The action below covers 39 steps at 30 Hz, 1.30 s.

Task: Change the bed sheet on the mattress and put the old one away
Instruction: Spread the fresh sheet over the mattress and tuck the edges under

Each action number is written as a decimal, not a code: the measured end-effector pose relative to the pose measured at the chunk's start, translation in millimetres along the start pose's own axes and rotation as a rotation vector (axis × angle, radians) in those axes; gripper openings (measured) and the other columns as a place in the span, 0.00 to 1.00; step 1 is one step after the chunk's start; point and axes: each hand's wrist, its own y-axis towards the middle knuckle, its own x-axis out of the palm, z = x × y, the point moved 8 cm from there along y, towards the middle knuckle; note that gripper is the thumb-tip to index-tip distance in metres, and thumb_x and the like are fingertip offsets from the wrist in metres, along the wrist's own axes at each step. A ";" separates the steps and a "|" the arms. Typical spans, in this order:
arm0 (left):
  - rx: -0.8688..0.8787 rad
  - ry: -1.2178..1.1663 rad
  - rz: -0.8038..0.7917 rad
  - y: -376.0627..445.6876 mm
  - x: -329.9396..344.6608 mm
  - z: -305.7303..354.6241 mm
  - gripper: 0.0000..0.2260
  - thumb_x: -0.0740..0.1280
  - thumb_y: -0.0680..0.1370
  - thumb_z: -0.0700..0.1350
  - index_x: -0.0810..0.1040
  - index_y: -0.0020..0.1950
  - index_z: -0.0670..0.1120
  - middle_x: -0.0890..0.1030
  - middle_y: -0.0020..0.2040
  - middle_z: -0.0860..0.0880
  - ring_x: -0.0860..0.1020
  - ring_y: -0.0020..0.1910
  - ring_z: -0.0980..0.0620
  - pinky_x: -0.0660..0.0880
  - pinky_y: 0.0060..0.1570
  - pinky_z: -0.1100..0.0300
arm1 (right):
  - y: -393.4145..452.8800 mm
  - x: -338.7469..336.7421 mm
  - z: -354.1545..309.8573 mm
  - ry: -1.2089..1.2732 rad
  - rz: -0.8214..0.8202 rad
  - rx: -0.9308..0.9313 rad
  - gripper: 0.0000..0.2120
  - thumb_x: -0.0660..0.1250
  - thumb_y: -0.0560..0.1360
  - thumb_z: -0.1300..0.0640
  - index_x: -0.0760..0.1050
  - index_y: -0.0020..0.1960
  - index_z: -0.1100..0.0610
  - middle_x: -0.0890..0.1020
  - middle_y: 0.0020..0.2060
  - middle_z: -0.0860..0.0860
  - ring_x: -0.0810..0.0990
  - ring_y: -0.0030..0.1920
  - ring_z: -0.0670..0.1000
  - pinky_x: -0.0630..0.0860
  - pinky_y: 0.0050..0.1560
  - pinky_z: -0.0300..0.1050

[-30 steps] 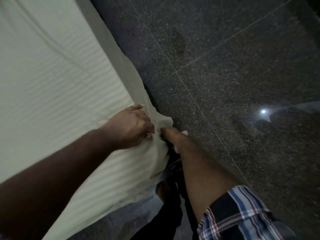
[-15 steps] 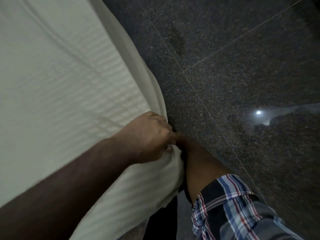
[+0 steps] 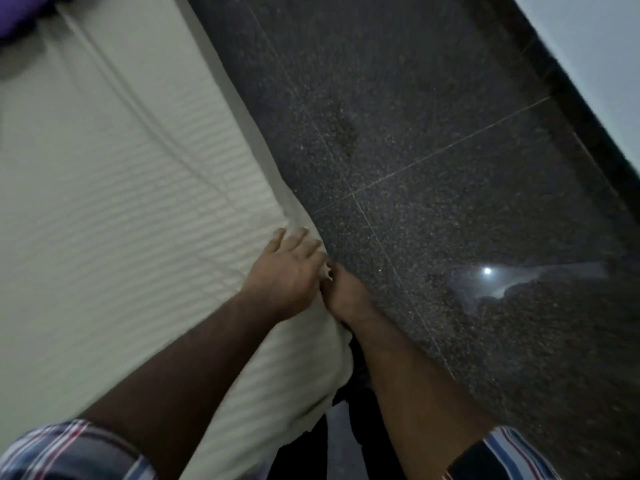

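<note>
1. The bed sheet, pale cream with a fine ribbed stripe, lies spread over the mattress and fills the left half of the view; a long crease runs down it from the upper left toward the hands.
2. Its right edge drapes over the side of the mattress along the dark floor, and both hands meet at that edge, at the corner nearest the camera.
3. The left hand rests flat on top of the sheet, right at the edge, with fingers straight and slightly spread; its grip is open and it presses the cloth rather than clasping it.
4. The right hand sits just beside the left, touching it, lower down against the side of the mattress. Its fingers are turned in toward the sheet's hanging edge, where a small bit of pale cloth shows between the two hands; whether this grip is closed on the cloth I cannot tell, as the fingers are hidden and blurred.
5. Below the hands, the sheet bulges out in a rounded fold between the two forearms.
6. Both arms end in rolled plaid sleeves at the bottom corners.
7. The floor is dark speckled stone with thin joint lines and a bright reflected light spot.
8. A dark skirting strip and a pale wall cross the upper right corner; something purple lies on the bed at the upper left.
</note>
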 end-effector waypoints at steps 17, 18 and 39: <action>-0.897 -0.171 0.178 84.4 -56.8 -88.4 0.32 0.58 0.78 0.53 0.57 0.81 0.44 0.57 0.81 0.43 0.53 0.81 0.41 0.55 0.75 0.36 | 71.4 -134.2 -142.6 -0.610 0.079 -0.562 0.36 0.56 0.79 0.51 0.43 0.82 0.55 0.48 0.81 0.56 0.43 0.81 0.58 0.48 0.78 0.63; -0.927 -0.189 0.191 94.3 -65.7 -93.1 0.32 0.59 0.79 0.53 0.56 0.81 0.45 0.56 0.82 0.43 0.51 0.81 0.42 0.53 0.76 0.36 | 76.0 -147.8 -157.7 -0.617 0.066 -0.602 0.36 0.55 0.80 0.50 0.43 0.82 0.55 0.47 0.81 0.56 0.42 0.81 0.58 0.47 0.78 0.63; -0.976 -0.168 0.367 301.7 -263.6 -439.3 0.33 0.68 0.75 0.48 0.65 0.78 0.41 0.65 0.78 0.39 0.61 0.78 0.38 0.58 0.74 0.37 | 313.1 -258.4 -566.0 -0.626 0.050 -0.688 0.36 0.59 0.79 0.47 0.47 0.82 0.54 0.52 0.81 0.53 0.47 0.81 0.54 0.50 0.80 0.56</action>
